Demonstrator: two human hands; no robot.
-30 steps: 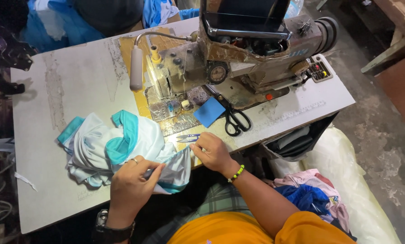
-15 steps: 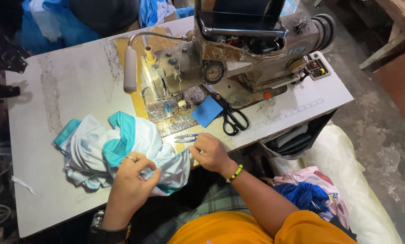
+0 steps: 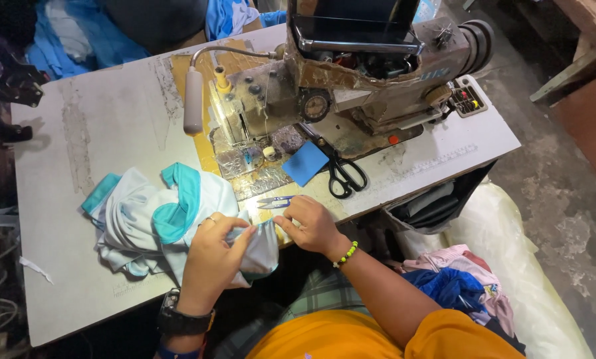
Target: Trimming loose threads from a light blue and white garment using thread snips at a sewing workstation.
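1. Sewing machine (image 3: 351,86): worn and grey-brown, standing at the far side of a pale worktable (image 3: 98,119); it serves as the landmark for every entry below.
2. Garment (image 3: 158,213): pale fabric with teal trim, bunched on the table in front of the machine and to its left.
3. Left hand (image 3: 211,256): in front of the machine, fingers curled and pinching the garment's near edge; ring on one finger, dark watch at the wrist.
4. Right hand (image 3: 314,226): just in front of the machine's bed, fingers bent, pressing on the garment's edge beside the left hand; beaded bracelet at the wrist.
5. Thread snips (image 3: 276,201): small, lying between machine and right hand, touching the fingertips.
6. Black scissors (image 3: 344,176): at the machine's base, beside a blue square patch (image 3: 306,163).
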